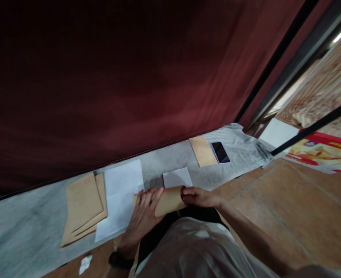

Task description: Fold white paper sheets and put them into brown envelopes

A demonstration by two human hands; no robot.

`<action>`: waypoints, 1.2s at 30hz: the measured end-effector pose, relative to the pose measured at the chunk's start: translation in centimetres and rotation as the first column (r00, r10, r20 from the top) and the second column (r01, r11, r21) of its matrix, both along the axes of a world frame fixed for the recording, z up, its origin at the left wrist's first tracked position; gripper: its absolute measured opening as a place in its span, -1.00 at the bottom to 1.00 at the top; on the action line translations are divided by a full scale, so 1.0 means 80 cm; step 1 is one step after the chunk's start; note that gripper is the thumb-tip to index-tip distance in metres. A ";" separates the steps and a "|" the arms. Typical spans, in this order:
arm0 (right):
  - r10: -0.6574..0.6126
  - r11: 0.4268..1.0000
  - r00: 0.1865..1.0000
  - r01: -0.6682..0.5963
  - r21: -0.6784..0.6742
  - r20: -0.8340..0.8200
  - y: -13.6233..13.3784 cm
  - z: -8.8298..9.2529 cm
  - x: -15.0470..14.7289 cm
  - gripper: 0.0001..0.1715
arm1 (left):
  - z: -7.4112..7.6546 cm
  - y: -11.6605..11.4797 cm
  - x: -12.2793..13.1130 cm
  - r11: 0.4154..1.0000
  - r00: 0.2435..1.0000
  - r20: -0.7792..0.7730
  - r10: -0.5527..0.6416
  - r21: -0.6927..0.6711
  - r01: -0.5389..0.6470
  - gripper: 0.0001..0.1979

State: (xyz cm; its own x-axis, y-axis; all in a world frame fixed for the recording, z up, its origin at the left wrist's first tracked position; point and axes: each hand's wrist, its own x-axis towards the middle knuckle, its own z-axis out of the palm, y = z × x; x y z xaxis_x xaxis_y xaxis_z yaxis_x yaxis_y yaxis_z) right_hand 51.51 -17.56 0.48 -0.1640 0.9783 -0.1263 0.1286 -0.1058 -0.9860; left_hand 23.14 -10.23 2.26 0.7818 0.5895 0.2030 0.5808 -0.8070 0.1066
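A brown envelope [170,199] lies at the near edge of a grey cloth [28,227]. My left hand [143,214] rests flat on its left part, fingers stretched out and together. My right hand [198,197] pinches the envelope's right end, fingers curled over the edge. A small white folded sheet [177,178] lies just beyond the envelope.
A stack of brown envelopes [82,208] and white sheets [120,197] lie left of my hands. Farther right are another brown envelope [202,151] and a dark phone [220,152]. A dark red curtain [115,77] hangs behind. Tiled floor [289,204] lies right, with a colourful poster [321,152].
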 end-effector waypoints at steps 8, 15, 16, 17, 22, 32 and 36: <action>-0.344 0.879 0.609 0.476 0.018 0.715 0.057 -0.041 0.030 -0.61 | -0.020 0.020 -0.066 0.950 0.956 0.031 0.293 0.102 -0.294 -0.06; -0.333 0.818 0.464 0.575 0.007 0.821 0.069 -0.072 -0.008 -0.54 | -0.031 0.015 -0.068 0.937 0.941 0.022 0.337 0.087 -0.338 -0.03; -0.335 0.813 0.459 0.583 0.005 0.823 0.070 -0.074 -0.010 -0.57 | -0.031 0.015 -0.069 0.940 0.944 0.017 0.330 0.086 -0.330 -0.03; -0.338 0.807 0.458 0.590 0.004 0.822 0.071 -0.075 -0.011 -0.59 | -0.031 0.015 -0.069 0.943 0.946 0.010 0.323 0.083 -0.323 -0.02; -0.411 0.790 0.497 0.613 0.026 0.764 0.071 -0.083 -0.008 -0.63 | -0.036 0.016 -0.070 0.937 0.938 -0.015 0.346 0.056 -0.345 0.01; -0.662 0.743 0.676 0.648 0.165 0.325 0.052 -0.079 0.007 -0.85 | -0.056 0.016 -0.077 0.923 0.923 0.003 0.384 -0.007 -0.384 0.05; -0.686 0.717 0.728 0.680 0.153 -0.021 0.038 -0.051 0.016 -0.63 | -0.058 0.016 -0.072 0.918 0.919 0.009 0.393 -0.060 -0.392 0.09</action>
State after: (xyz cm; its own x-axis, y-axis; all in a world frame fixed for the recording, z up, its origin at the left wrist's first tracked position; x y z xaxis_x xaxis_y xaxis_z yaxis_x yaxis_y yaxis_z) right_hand 52.75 -14.52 -3.61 0.5573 0.8298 0.0278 0.1100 -0.0405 -0.9931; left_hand 17.40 -8.94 -2.37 0.4814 0.8589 0.1747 0.8469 -0.5071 0.1598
